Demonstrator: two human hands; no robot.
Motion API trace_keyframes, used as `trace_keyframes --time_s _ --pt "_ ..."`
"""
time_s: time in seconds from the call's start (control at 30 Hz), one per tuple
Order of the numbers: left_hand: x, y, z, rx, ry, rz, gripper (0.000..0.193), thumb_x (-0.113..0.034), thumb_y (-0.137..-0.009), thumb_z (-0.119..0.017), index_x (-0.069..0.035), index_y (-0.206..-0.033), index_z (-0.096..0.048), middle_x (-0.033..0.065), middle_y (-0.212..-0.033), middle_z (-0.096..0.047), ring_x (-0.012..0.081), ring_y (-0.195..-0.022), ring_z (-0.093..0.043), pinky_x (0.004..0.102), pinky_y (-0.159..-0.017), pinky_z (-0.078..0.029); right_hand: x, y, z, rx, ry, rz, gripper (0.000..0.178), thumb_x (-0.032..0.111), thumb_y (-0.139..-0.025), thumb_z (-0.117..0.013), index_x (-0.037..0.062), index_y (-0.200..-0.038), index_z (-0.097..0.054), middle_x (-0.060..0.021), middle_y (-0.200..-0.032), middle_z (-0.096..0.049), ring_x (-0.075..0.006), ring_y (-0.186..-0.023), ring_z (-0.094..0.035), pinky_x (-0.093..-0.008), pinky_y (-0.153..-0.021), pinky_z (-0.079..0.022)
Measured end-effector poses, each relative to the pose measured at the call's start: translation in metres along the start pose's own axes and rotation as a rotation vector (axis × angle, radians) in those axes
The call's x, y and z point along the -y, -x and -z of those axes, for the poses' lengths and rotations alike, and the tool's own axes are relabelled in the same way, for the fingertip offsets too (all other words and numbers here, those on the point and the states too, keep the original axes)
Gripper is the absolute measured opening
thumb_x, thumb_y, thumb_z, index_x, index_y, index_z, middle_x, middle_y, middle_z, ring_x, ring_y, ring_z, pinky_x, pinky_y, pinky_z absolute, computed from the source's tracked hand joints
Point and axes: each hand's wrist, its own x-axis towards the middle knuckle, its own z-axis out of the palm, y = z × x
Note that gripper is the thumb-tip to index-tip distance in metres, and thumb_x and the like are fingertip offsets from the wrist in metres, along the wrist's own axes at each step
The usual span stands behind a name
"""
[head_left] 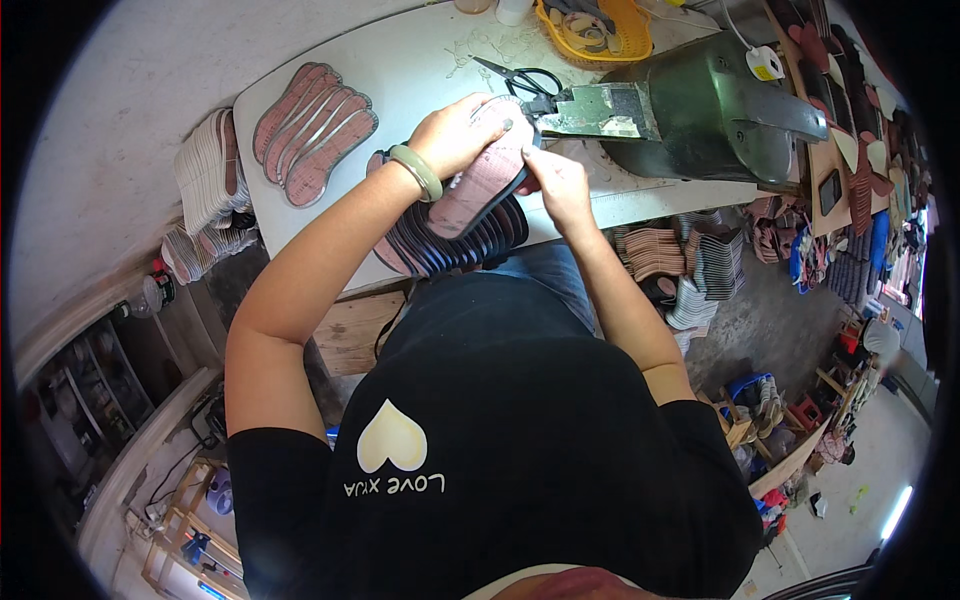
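Holding a pinkish shoe insole (482, 180) between both hands at the nose of a dark green machine (700, 105) — left hand (462, 132) lying flat over the insole's upper end, fingers closed onto it, right hand (556, 185) pinching its far edge just beside the machine's metal plate (598, 110). Keeping the insole, for a clean pass, probably level with that plate and feeding its toe end squarely rather than at a slant; easing thumbs clear of the plate's edge. Resting directly beneath the hands, a fanned stack of dark-edged insoles (450, 245) — near enough for drawing the next piece without reaching. Lying beyond the left hand, black scissors (520, 78); further out to that hand's side, a second fan of pink insoles (315, 130) on the pale table (420, 60). Watching grip pressure, since a thin insole likely bends easily.
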Motion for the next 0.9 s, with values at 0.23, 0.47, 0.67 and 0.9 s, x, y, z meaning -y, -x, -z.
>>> trace_keyframes --time_s 0.23,0.47,0.67,0.9 --pt "-0.016 0.006 -0.006 -0.107 -0.178 0.106 0.05 -0.05 -0.081 -0.057 -0.004 -0.101 -0.057 0.0222 -0.094 -0.063 0.0356 -0.089 -0.062 0.0397 -0.078 -0.048 -0.049 0.037 -0.009 0.064 0.02 0.007 0.031 0.027 -0.093 -0.054 -0.0009 -0.079 -0.06 0.0037 -0.069 -0.055 -0.0041 -0.067 -0.046 -0.0205 -0.061 -0.04" --pt "-0.005 -0.004 -0.011 -0.368 -0.097 0.012 0.052 -0.049 -0.075 -0.065 0.0 -0.091 -0.056 0.0234 -0.085 -0.063 0.0372 -0.081 -0.062 0.0414 -0.072 -0.049 -0.031 0.023 -0.004 0.069 -0.203 0.001 0.027 0.023 -0.093 -0.054 -0.0029 -0.095 -0.063 0.0005 -0.087 -0.061 -0.0056 -0.078 -0.051 -0.0199 -0.072 -0.041" --pt "0.01 -0.019 -0.024 -0.539 -0.025 0.098 0.052 -0.045 -0.073 -0.067 0.002 -0.092 -0.055 0.0256 -0.086 -0.062 0.0399 -0.084 -0.061 0.0425 -0.075 -0.048 -0.016 0.004 0.007 -0.008 -0.011 0.057 0.024 0.02 -0.089 -0.059 -0.002 -0.087 -0.066 0.001 -0.074 -0.061 -0.0045 -0.065 -0.05 -0.0203 -0.059 -0.04" --pt "0.008 -0.036 -0.024 -0.659 0.026 0.257 0.051 -0.041 -0.074 -0.066 0.005 -0.094 -0.056 0.0278 -0.09 -0.062 0.041 -0.088 -0.061 0.0437 -0.078 -0.048 0.019 -0.009 0.005 -0.19 0.468 0.309 0.029 0.025 -0.083 -0.065 -0.0021 -0.072 -0.064 -0.0126 -0.054 -0.055 -0.0118 -0.046 -0.047 -0.0289 -0.049 -0.04"
